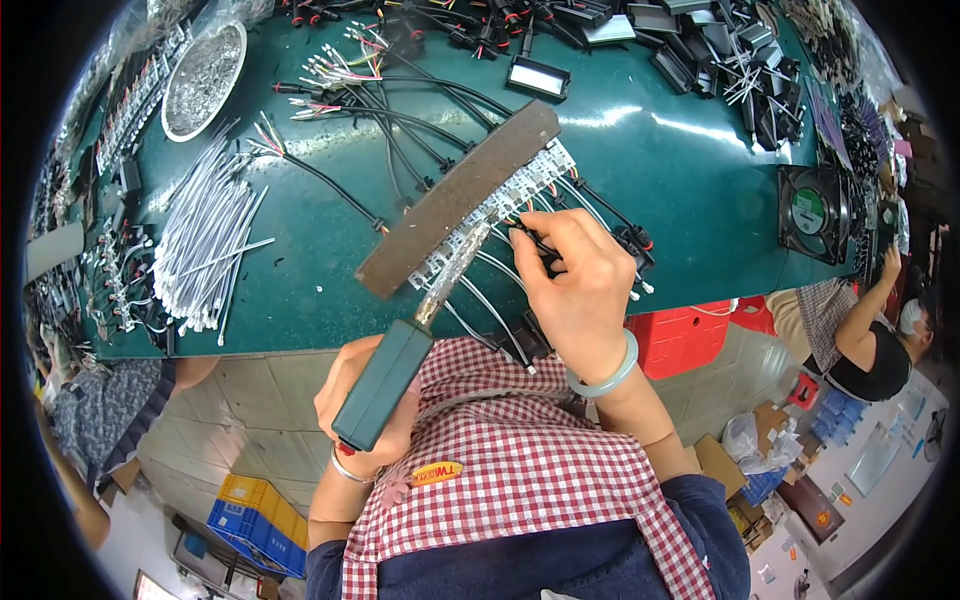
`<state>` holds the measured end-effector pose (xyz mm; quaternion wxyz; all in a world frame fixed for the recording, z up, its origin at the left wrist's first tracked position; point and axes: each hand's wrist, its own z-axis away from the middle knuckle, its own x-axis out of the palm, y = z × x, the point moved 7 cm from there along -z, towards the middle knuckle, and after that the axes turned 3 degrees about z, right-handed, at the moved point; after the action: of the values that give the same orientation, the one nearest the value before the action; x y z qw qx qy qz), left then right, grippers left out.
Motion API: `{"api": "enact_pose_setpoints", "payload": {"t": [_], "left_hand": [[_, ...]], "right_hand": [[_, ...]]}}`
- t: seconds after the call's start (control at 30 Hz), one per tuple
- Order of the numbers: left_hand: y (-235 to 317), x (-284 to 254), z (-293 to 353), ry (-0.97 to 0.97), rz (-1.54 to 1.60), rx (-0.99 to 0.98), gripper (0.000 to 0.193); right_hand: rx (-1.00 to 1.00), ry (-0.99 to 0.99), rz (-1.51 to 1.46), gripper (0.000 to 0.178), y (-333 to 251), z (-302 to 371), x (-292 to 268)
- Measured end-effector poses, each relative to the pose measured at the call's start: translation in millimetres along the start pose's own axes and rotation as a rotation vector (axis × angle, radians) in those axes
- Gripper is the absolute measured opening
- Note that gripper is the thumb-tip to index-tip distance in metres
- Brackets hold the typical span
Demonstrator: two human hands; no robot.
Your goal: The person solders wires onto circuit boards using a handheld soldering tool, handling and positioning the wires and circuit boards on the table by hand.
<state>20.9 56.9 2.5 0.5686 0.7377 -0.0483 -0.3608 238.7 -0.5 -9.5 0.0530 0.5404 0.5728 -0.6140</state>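
Note:
My left hand [338, 395] is closed round the green handle of a soldering iron [380, 390]. Its worn metal shaft slants up and right, and its tip is at a row of small white circuit boards [545, 170]. Along the far side of those boards lies a brown bar [460, 200], set at a slant. My right hand [585, 290] is closed, thumb and forefinger pinching a thin wire beside the iron's tip; the fingers partly hide it. White wires [500, 268] and black cables come off the boards' near side.
Cables with stripped ends [340, 75] lie beyond the bar. At left are a bundle of white wires [205, 245] and a round dish [204, 82]. Black housings [690, 55] are heaped at the far right, near a fan [812, 215]. A red stool [680, 338] stands below the table edge.

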Motion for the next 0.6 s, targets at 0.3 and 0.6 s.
{"api": "enact_pose_setpoints", "payload": {"t": [0.3,0.6], "left_hand": [[-6,-1,6,0.01,0.026,-0.029,0.025],[-16,-2,16,0.054,0.075,-0.107,0.027]], "right_hand": [[0.003,-0.021,0.039,0.009,-1,-6,-1],[0.021,-0.033,0.05,0.01,4,-11,0]]}}
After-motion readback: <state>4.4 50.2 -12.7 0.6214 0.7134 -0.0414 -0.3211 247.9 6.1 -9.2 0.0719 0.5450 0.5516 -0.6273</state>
